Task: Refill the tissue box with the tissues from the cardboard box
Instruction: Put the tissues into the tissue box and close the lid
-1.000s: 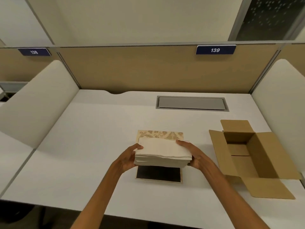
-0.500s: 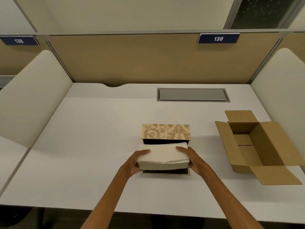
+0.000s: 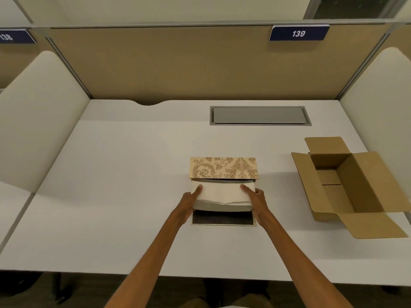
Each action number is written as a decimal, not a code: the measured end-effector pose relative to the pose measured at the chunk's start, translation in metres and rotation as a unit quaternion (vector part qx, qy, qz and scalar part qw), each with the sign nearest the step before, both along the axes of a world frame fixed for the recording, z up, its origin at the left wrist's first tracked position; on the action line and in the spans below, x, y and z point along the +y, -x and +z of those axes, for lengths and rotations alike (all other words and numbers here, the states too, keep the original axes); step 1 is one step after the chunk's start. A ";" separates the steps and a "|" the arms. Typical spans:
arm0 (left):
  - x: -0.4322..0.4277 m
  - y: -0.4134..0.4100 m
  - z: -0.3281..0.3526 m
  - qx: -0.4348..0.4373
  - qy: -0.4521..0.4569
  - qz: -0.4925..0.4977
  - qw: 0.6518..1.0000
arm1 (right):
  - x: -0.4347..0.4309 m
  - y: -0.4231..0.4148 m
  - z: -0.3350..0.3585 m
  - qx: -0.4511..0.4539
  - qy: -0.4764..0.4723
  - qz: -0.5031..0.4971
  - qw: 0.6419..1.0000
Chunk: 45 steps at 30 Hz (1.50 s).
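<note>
A thick stack of off-white tissues (image 3: 222, 194) is gripped at both ends, my left hand (image 3: 191, 200) on its left end and my right hand (image 3: 255, 200) on its right end. The stack's far edge sits inside the open side of the tissue box (image 3: 223, 167), a tan box with a brown leaf pattern. The box's dark flap (image 3: 222, 217) lies flat on the desk below the stack. An open brown cardboard box (image 3: 347, 183) stands to the right, and nothing shows inside it.
The white desk (image 3: 124, 174) has a grey cable hatch (image 3: 259, 115) at the back. Cream side dividers (image 3: 37, 121) and a tan back partition (image 3: 178, 65) enclose it. The cardboard box flap (image 3: 375, 225) reaches toward the desk's front right.
Both hands have carried the tissue stack away from me, so its far edge now enters the tissue box opening. More of the dark flap shows below the stack.
</note>
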State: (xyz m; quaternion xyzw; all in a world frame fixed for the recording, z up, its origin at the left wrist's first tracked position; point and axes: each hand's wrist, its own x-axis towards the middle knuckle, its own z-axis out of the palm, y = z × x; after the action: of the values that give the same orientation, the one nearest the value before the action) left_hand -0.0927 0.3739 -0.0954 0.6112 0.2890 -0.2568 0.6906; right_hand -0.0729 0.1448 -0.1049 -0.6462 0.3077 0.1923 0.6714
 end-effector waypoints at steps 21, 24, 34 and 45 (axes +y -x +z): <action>-0.018 0.006 -0.026 -0.079 -0.190 0.031 0.978 | 0.019 0.001 -0.022 -0.081 0.229 -0.056 0.968; -0.020 0.007 -0.026 -0.109 -0.225 0.028 0.968 | 0.019 0.003 -0.021 -0.098 0.255 -0.038 0.961; -0.023 0.007 -0.010 -0.218 -0.221 -0.014 0.950 | 0.025 0.001 -0.011 -0.140 0.235 0.007 0.962; -0.023 0.003 -0.009 -0.179 -0.213 -0.028 0.960 | 0.023 -0.001 -0.012 -0.121 0.224 0.030 0.967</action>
State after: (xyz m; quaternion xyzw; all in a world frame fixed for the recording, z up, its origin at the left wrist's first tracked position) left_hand -0.0954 0.3507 -0.1045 0.7882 0.1909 -0.0949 0.5773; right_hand -0.0719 0.1674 -0.1169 -0.8074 0.2398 0.0590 0.5359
